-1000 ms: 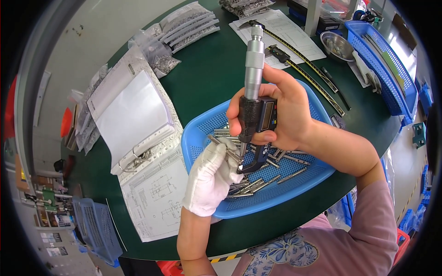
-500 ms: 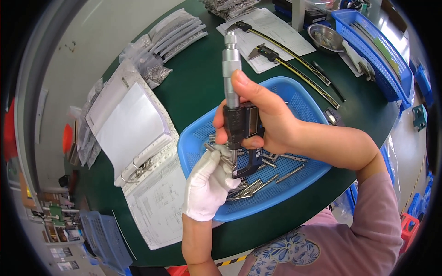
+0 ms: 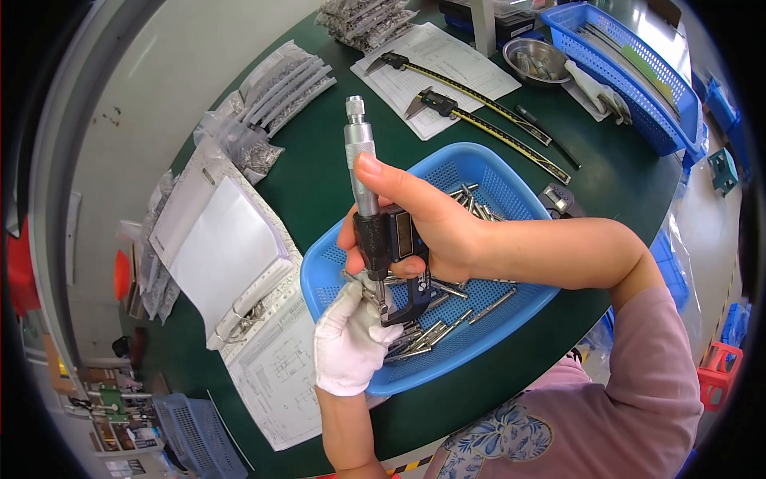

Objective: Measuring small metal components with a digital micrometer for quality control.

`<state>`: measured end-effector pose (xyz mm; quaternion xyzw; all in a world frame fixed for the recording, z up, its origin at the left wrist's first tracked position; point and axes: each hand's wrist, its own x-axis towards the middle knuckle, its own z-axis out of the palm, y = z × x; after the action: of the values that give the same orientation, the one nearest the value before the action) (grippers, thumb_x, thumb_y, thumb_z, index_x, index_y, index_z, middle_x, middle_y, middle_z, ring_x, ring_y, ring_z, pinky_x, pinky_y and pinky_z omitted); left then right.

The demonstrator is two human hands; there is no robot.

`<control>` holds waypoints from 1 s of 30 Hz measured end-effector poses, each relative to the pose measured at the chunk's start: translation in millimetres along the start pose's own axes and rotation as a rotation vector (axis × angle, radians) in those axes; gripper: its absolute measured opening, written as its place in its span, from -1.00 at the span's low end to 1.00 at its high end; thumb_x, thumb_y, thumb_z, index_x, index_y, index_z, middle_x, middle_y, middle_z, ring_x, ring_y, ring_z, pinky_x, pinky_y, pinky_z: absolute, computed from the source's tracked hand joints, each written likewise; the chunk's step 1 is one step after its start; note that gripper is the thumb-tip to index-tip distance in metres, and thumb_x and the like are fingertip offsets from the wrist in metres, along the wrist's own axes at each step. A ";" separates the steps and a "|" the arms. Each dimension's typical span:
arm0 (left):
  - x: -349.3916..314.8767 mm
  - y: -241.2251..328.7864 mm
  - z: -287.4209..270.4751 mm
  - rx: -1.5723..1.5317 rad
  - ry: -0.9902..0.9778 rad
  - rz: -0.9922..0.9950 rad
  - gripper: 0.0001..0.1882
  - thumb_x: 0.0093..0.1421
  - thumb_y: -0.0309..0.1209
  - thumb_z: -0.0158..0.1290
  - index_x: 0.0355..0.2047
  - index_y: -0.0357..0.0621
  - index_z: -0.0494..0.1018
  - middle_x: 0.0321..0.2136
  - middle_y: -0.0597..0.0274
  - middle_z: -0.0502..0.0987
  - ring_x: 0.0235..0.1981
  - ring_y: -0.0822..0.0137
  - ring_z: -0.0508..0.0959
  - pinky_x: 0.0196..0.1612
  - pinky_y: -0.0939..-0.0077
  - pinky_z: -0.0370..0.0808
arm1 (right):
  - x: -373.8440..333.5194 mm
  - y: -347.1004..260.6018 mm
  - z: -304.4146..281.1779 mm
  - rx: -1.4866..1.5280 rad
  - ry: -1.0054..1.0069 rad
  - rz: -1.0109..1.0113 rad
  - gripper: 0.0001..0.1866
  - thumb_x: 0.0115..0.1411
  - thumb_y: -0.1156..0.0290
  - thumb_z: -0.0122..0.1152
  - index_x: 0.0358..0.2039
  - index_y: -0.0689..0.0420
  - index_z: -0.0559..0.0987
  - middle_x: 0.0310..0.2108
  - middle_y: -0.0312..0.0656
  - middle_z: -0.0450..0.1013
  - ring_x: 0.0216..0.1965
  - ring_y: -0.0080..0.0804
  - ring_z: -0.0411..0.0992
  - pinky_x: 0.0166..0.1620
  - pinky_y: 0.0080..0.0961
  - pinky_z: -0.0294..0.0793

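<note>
My bare right hand [image 3: 447,227] is wrapped around a digital micrometer [image 3: 371,239], its thumb on the silver barrel. The micrometer stands nearly upright, with its black frame and measuring jaws at the bottom. In a white glove, my left hand [image 3: 348,347] pinches a slim metal pin [image 3: 370,293] at those jaws. Fingers partly cover the pin, and I cannot tell whether the jaws touch it. Both hands are over the left part of a blue perforated basket [image 3: 523,188], where several loose metal pins [image 3: 431,335] lie.
An open ring binder [image 3: 223,239] and a drawing sheet [image 3: 279,387] lie to the left. Beyond them are bags of small parts [image 3: 283,88]. Two calipers [image 3: 499,136] rest at the back, near a metal bowl [image 3: 536,60], a white glove [image 3: 598,92] and another blue basket [image 3: 638,88].
The view has shifted a little. The micrometer and right hand sit further left and lower, uncovering pins at the basket's far side. The left hand's pin shows less than before.
</note>
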<state>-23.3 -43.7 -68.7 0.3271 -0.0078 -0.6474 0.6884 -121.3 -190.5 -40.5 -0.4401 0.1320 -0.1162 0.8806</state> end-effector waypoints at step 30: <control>7.2 -6.2 5.6 1.853 0.059 1.336 -0.79 -0.02 -0.60 -0.08 -0.32 -0.20 0.39 -0.39 0.10 0.41 -0.51 0.24 0.46 -0.45 0.49 0.41 | -0.2 -12.2 0.0 0.215 0.002 0.114 -0.28 0.11 -0.15 -0.44 -0.46 0.32 0.44 -0.57 -0.02 0.41 -0.86 -0.54 0.08 -0.79 -0.69 0.06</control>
<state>-30.0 -52.2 -70.1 0.6548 -0.6385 0.1108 0.3889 -122.6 -197.5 -30.6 -0.3349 0.1444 -0.0797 0.9277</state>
